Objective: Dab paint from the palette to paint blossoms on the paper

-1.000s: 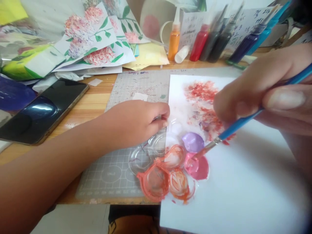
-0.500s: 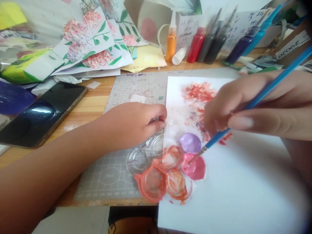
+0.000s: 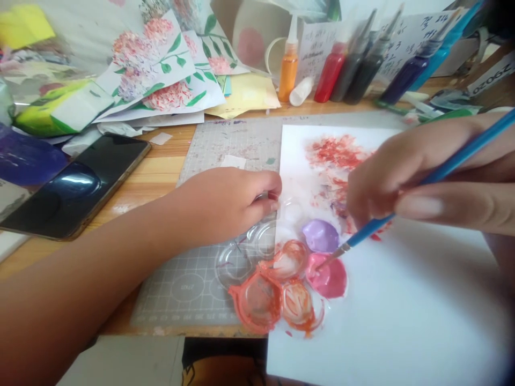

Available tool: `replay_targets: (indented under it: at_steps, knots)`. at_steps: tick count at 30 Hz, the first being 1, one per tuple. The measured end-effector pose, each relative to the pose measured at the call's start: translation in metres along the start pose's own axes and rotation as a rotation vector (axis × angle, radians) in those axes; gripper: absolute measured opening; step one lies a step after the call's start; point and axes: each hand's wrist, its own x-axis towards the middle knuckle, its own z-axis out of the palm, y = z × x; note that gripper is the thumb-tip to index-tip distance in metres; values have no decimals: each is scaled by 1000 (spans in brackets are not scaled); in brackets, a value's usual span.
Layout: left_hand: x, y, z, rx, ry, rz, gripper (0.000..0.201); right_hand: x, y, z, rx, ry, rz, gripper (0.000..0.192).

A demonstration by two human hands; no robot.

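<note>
Paintbrush [image 3: 406, 195] with a blue handle sits in the right hand [image 3: 426, 182], pinched between thumb and fingers in a closed grip partway down the handle, the top end slanting up and away to the right. Its tip dips into the pink well [image 3: 328, 276] of a clear plastic palette [image 3: 257, 252], which lies half on a grey cutting mat [image 3: 225, 155] and half on a white sheet of paper [image 3: 402, 311] on the desk [image 3: 148, 171].

To load the brush well, it seems best to keep the tip light in the pink, turn the hairs gently through the paint without pressing them flat, and stay clear of the purple well [image 3: 321, 235] just beside it so the colours do not mix. Wiping any excess on the well's edge would likely prevent drips on the bare paper.

The left hand [image 3: 229, 201] reaches in from the left with the forearm low across the mat, knuckles up, fingers curled and closed on the far edge of the palette, holding it steady. The right hand hovers above the red flower painting [image 3: 333, 153], wrist raised, fingers pointing left and down.

Behind stand paint bottles [image 3: 330, 72], and a phone [image 3: 76, 187] lies at the left.
</note>
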Motion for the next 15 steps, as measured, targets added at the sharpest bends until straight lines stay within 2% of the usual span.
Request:
replay_targets:
  at_steps: [6,12,15]
  knots:
    - [-1,1,1,-2,2,7,27,-2,0,-3,16,33,25,20]
    - [-2,0,0,-12,-3,3,27,-7,0,-9,89,99,181,22]
    - [-1,0,-1,-17,-4,10,27,-7,0,-8,222,114,244,17]
